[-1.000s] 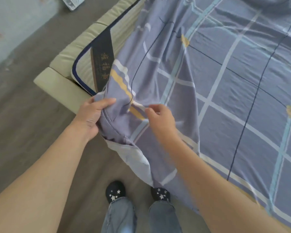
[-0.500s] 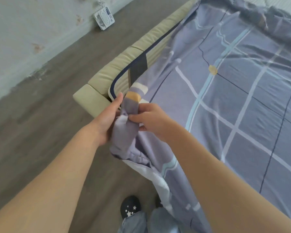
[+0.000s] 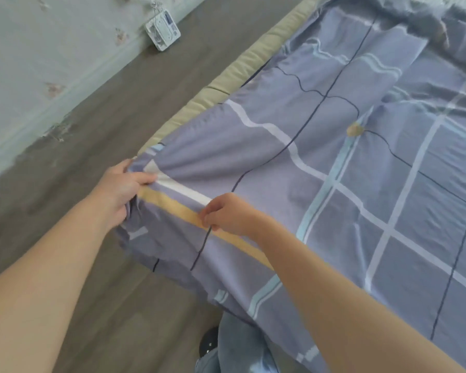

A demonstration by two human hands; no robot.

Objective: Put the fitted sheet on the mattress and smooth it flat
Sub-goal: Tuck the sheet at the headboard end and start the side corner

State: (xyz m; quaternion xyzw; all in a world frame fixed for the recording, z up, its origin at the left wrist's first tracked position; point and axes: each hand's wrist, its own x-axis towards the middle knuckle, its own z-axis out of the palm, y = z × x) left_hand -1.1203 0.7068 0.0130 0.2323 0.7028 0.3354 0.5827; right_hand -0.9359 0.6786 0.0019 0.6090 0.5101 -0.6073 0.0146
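Sheet (image 3: 280,162) seemingly unlabelled, both hands gripping

Fitted sheet (image 3: 334,162) was lavender-blue, gridded with white, pale-blue and thin navy lines, plus one mustard stripe and mustard dot. Bed edge (image 3: 242,63) showed pale olive-beige. Floor (image 3: 92,125) was grey-brown wood grain. Wall (image 3: 38,49) pale green, stained. Wall box (image 3: 162,32) white.

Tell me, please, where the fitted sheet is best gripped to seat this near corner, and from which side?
Probably grip the fitted sheet at its bunched corner, where the left hand already holds it, coming from the floor side: the slack gathers there, while the right hand pinches the yellow stripe.
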